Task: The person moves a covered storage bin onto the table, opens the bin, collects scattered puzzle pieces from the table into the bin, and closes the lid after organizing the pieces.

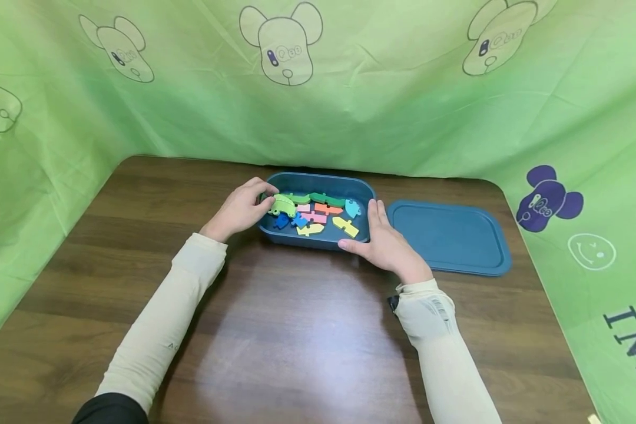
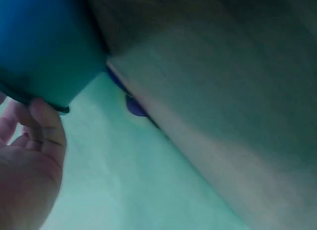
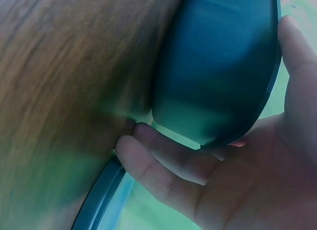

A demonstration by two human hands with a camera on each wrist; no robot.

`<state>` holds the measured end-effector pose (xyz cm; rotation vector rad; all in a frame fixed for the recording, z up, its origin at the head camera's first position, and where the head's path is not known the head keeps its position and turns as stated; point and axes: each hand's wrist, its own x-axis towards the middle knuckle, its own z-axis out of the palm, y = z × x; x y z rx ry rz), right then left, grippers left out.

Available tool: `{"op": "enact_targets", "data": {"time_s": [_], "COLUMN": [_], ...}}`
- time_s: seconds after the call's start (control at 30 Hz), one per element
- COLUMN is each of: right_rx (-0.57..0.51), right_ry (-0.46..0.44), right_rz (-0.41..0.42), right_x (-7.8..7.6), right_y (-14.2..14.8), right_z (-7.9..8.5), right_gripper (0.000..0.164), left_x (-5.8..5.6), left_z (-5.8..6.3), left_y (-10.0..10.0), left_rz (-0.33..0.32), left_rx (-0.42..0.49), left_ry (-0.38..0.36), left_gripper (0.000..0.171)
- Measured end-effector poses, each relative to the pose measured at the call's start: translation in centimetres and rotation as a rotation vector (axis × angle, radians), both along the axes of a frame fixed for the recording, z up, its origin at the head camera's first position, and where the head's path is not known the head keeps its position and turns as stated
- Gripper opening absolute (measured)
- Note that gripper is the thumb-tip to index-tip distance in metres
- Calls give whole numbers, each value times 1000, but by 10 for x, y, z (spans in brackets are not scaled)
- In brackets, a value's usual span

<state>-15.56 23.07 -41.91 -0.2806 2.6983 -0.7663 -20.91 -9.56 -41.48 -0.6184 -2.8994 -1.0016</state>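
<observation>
On the table stands a dark blue plastic box [image 1: 318, 242] holding several colourful puzzle pieces. At its left end, my left hand [image 1: 238, 209] reaches over the rim, thumb and forefinger curled at the edge of a light green puzzle piece [image 1: 284, 205]. The left wrist view shows curled fingers [image 2: 49, 121] right at the box's rim, with the piece hidden. My right hand [image 1: 392, 244] steadies the box's right near corner, thumb on the near rim and straight fingers along the right side. In the right wrist view, two fingers [image 3: 161, 180] extend below the box.
A dark blue lid [image 1: 450, 238] lies flat to the right of the box, close to my right hand. A green printed cloth [image 1: 360, 118] hangs behind and beside the brown wooden table [image 1: 275, 330]. Pink, orange, yellow and blue pieces lie in the box.
</observation>
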Motion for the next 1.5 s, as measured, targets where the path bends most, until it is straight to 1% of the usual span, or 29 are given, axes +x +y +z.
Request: {"op": "enact_targets", "data": {"time_s": [0.1, 0.17, 0.23, 0.3, 0.37, 0.47, 0.53, 0.6, 0.67, 0.7, 0.77, 0.83, 0.87, 0.93, 1.03, 1.17, 1.23, 1.3, 1.37, 1.43, 1.5], "right_rx": [-12, -22, -34, -41, -42, -48, -45, -38, -11, 6, 53, 114, 140, 185, 214, 234, 252, 266, 270, 261, 230], "right_ry": [3, -4, -15, -19, -5, 32, 61, 69, 67, 63, 39, 14, 1, -41, -90, -115, -116, -115, -109, -94, -72], "right_rz": [-1, 3, 1, -8, -18, -42, -60, -90, -127, -139, -157, -171, -176, -191, -210, -170, -147, -140, -147, -156, -170], "right_x": [-1, -1, 0, 1, 3, 6, 8, 10, 13, 14, 18, 23, 26, 32, 41, 47, 48, 50, 51, 51, 51], "right_y": [-1, 0, 3, 8, 17, 37, 52, 69, 88, 98, 120, 142, 152, 171, 192, 204, 205, 205, 205, 205, 207], "right_z": [2, 4, 6, 11, 18, 31, 39, 46, 48, 47, 42, 34, 29, 21, 12, 5, 3, 1, 0, -1, -2], "right_gripper": [120, 120, 119, 118, 117, 113, 108, 104, 102, 102, 103, 104, 104, 106, 108, 108, 107, 108, 109, 108, 106], "left_x": [3, 7, 12, 18, 25, 38, 47, 57, 67, 72, 80, 86, 88, 92, 94, 93, 93, 93, 93, 94, 94], "left_z": [6, 11, 17, 24, 31, 38, 40, 42, 42, 42, 39, 32, 29, 21, 12, 4, 0, -3, -6, -8, -9], "left_y": [8, 17, 29, 47, 69, 106, 132, 158, 182, 194, 215, 235, 243, 257, 273, 286, 291, 296, 299, 302, 303], "left_rz": [44, 68, 75, 55, 8, -95, -176, -255, -329, -364, -423, -447, -444, -401, -274, -102, -37, 4, 27, 36, 42], "left_rx": [-78, -117, -137, -137, -122, -99, -79, -70, -74, -91, -154, -229, -267, -336, -415, -511, -557, -591, -611, -602, -567], "left_ry": [31, 60, 93, 115, 125, 140, 133, 108, 46, 10, -57, -112, -132, -168, -228, -332, -380, -401, -399, -378, -363], "left_gripper": [28, 27, 27, 26, 24, 19, 18, 18, 20, 22, 31, 41, 46, 55, 66, 77, 81, 84, 85, 85, 84]}}
